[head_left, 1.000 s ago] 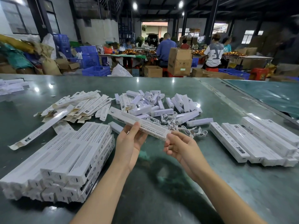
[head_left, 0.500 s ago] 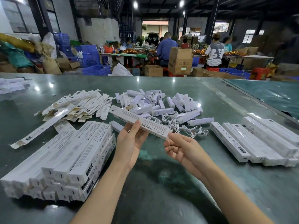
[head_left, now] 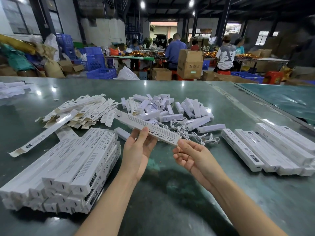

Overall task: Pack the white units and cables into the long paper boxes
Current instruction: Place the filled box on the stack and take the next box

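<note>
One long white paper box (head_left: 134, 122), printed "SMART SENSOR LAMP", is held above the green table (head_left: 170, 193), pointing away to the left. My left hand (head_left: 138, 152) grips its middle from below, thumb on top. My right hand (head_left: 190, 155) touches the box's near end with its fingertips, fingers loosely curled. A heap of white units (head_left: 163, 109) lies behind the box. Tangled white cables (head_left: 190, 132) lie just right of the box.
A stack of long boxes (head_left: 68, 167) sits at the near left, and a row of them (head_left: 272, 149) lies at the right. Flat unfolded boxes (head_left: 80, 111) are piled at the far left. People work at tables beyond the far edge.
The held box and both hands have stayed almost in place, with the box tilted slightly. Nothing was picked up or let go.
</note>
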A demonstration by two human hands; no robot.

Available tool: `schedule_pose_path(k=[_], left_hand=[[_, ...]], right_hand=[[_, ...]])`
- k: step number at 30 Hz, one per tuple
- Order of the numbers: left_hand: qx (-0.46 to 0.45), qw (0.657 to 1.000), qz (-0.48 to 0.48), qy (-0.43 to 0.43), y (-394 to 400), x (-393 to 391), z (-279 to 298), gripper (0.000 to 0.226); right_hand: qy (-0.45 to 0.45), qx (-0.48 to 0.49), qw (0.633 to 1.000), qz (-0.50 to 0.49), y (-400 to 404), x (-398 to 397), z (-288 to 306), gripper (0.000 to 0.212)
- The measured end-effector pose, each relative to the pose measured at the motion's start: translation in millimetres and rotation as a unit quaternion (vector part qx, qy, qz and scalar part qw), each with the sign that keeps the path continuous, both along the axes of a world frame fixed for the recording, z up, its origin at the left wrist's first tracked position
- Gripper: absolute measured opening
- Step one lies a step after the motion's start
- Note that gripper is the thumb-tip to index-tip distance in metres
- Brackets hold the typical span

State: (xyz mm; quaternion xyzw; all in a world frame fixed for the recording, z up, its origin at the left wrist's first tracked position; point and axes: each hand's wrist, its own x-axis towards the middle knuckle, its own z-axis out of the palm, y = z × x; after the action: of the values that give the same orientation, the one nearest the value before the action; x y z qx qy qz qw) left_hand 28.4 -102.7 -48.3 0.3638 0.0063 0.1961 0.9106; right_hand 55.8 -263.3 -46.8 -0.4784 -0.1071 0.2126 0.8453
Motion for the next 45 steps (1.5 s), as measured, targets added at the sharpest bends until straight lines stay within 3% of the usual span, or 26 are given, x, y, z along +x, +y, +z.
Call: schedule_pose_path(k=[9, 14, 16, 18, 20, 22, 23, 25, 27, 32, 34, 37, 39, 40, 42, 45], left_hand=[[-0.001, 1.000, -0.011, -0.009, -2, 0, 0, 0.027], [0.015, 1.000, 0.002, -0.019, -4, -1, 3, 0.026], [0.084, 0.993, 0.074, -0.045, -7, -3, 6, 0.024], [0.246, 0.943, 0.216, -0.056, -6, -5, 7, 0.022], [0.421, 0.844, 0.326, -0.062, 0, -7, 3, 0.026], [0.547, 0.754, 0.357, -0.069, 5, -7, -2, 0.041], [0.584, 0.725, 0.358, -0.072, 5, -6, -5, 0.046], [0.618, 0.705, 0.342, -0.073, 2, -5, -8, 0.050], [0.627, 0.708, 0.318, -0.066, 1, -3, -11, 0.054], [0.620, 0.720, 0.311, -0.036, -5, -5, -12, 0.062], [0.577, 0.761, 0.296, 0.008, -13, -7, -11, 0.058], [0.441, 0.870, 0.182, 0.126, -19, -8, -3, 0.023], [0.343, 0.922, 0.069, 0.167, -22, -7, 1, 0.050], [0.325, 0.929, 0.038, 0.172, -22, -7, 3, 0.056], [0.317, 0.933, 0.039, 0.166, -22, -6, 3, 0.048], [0.268, 0.941, 0.127, 0.163, -14, -6, 4, 0.030]], right_hand=[[0.026, 0.008, 1.000, 0.009, -1, 3, -5, 0.009], [0.052, 0.030, 0.998, 0.019, -2, 5, -4, 0.025], [0.018, 0.000, 1.000, -0.011, -3, 6, -1, 0.040], [-0.085, -0.095, 0.988, -0.083, -5, 7, 1, 0.061], [-0.230, -0.176, 0.943, -0.163, -6, 6, 1, 0.072], [-0.385, -0.206, 0.879, -0.191, -7, 3, 3, 0.082], [-0.458, -0.224, 0.838, -0.194, -8, 3, 3, 0.086], [-0.565, -0.268, 0.757, -0.193, -7, 3, 2, 0.088], [-0.609, -0.295, 0.713, -0.184, -4, 0, 1, 0.077], [-0.615, -0.300, 0.696, -0.216, -1, -5, -4, 0.045], [-0.605, -0.294, 0.693, -0.259, -2, -3, -4, 0.043], [-0.588, -0.286, 0.693, -0.303, -5, 1, -4, 0.043], [-0.592, -0.290, 0.694, -0.289, -7, 3, -4, 0.042], [-0.599, -0.299, 0.691, -0.271, -6, 2, -5, 0.041], [-0.612, -0.325, 0.686, -0.221, -4, 0, -6, 0.048], [-0.553, -0.384, 0.730, -0.119, 1, -1, -11, 0.080]])
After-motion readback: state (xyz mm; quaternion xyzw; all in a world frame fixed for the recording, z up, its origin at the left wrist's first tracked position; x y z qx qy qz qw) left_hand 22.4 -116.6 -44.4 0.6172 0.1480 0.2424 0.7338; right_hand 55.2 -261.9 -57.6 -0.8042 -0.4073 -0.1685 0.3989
